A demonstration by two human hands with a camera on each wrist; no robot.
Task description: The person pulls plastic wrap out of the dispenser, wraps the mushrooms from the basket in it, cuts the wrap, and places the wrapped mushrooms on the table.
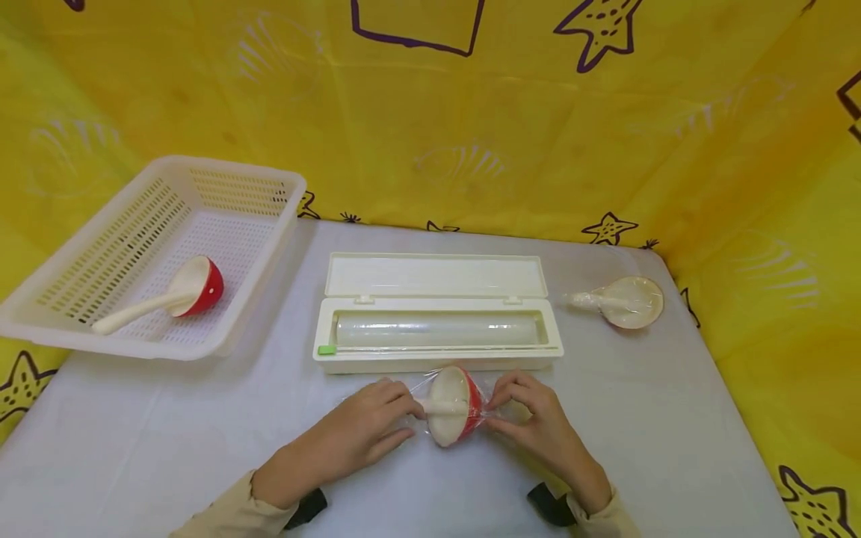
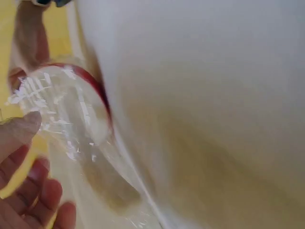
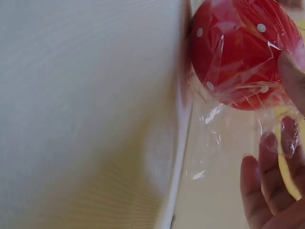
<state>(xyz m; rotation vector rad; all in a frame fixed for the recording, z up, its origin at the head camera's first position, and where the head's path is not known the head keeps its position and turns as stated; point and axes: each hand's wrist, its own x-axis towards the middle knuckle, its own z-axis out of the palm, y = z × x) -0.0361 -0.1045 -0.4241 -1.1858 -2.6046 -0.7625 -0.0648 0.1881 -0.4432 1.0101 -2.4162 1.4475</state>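
Note:
A small red bowl (image 1: 474, 403) with white dots lies tipped on its side between both hands, a white spoon (image 1: 444, 408) inside it. Clear cling film (image 2: 62, 102) covers the bowl and spoon. With fingers loosely bent, my left hand (image 1: 366, 422) touches the film beside the spoon's handle; its thumb (image 2: 21, 129) lies against the film near the bowl's mouth. At the bowl's base, my right hand (image 1: 538, 418) pinches gathered film. Its thumb (image 3: 291, 76) touches the red underside, where the film is wrinkled.
An open white dispenser box (image 1: 437, 359) holds a film roll (image 1: 437, 329) beyond the hands. At left, a white plastic basket (image 1: 235, 202) contains another red bowl (image 1: 210, 290) with a spoon. A film-wrapped bowl (image 1: 635, 302) with a spoon lies at right. Yellow cloth (image 1: 403, 134) hangs behind.

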